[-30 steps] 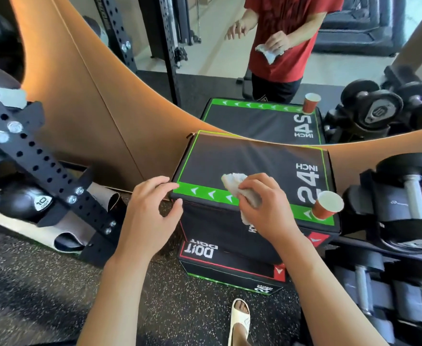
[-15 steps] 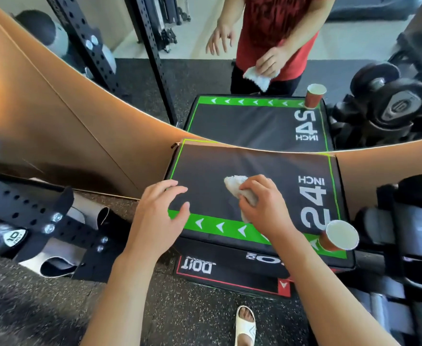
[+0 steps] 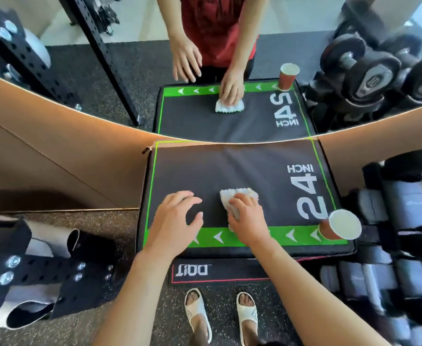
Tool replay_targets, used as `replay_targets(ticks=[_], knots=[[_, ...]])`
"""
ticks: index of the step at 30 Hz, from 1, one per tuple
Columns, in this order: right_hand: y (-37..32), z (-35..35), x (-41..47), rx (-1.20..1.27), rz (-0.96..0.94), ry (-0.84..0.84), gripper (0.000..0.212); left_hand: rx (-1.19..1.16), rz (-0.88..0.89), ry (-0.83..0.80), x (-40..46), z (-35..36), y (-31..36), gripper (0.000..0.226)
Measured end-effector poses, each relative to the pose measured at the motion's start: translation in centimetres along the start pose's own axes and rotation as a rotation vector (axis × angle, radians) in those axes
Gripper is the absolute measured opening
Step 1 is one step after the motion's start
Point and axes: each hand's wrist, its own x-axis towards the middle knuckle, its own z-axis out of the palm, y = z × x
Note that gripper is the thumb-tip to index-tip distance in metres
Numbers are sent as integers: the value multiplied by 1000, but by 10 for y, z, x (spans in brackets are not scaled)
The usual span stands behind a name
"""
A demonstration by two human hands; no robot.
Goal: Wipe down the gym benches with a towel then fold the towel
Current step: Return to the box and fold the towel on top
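The right hand (image 3: 248,221) holds the white towel (image 3: 237,196) in its curled fingers near the front of the black worktop (image 3: 229,168), the left hand (image 3: 175,218) rests wide beside it, and a big wipe right could knock over the paper cup (image 3: 339,227)

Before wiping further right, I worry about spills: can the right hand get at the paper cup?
Probably yes. The right hand holds the towel, and bare pad lies between it and the paper cup.

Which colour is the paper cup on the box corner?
Reddish-brown outside, white inside: paper cup, head view.
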Motion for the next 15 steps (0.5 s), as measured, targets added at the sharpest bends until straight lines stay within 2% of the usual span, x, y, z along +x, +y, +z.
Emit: replay_targets(ticks=[4, 8, 12, 15], knots=[[-8, 1, -1, -38, 44, -4, 29, -18, 76, -62, 18, 7, -19, 30], [-16, -10, -9, -30, 96, 61, 30, -31, 156, -137, 32, 21, -33, 31], [-15, -21, -24, -22, 142, 95, 40, -46, 202, -189, 41, 33, -31, 36], [-5, -29, -29, -25, 177, 83, 37, -54, 232, -223, 47, 42, -25, 38]])
